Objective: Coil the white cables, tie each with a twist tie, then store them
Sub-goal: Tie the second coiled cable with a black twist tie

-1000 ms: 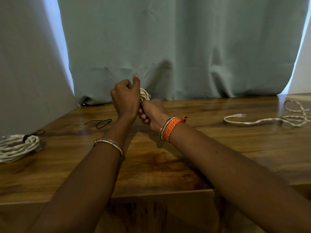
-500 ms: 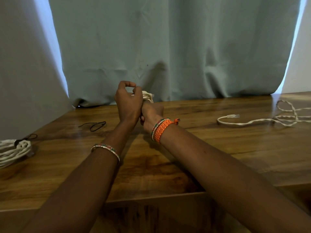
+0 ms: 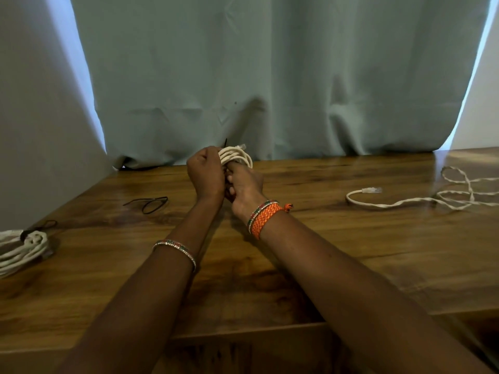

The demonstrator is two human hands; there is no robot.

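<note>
Both hands work above the wooden surface (image 3: pixel 243 279). Right hand (image 3: pixel 247 186) grips the white coil (image 3: pixel 236 155) from below; left hand (image 3: pixel 206 171) is curled round its loops, apparently pinching the dark tie end (image 3: pixel 225 143). Judged light, springy: hold across all loops. Loose cable (image 3: pixel 391 203) lies well right.

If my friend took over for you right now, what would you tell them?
Left hand: gripping the coil; a black tie end sticks up above it.
Right hand: curled under the same coil, holding it.
Both hands hold the coil above the table, near the curtain.
Done: one tied coil lies at the far left.
Left: finish tying this coil; then coil the loose cable on the right, probably with the spare tie lying left of the hands; store all.
</note>
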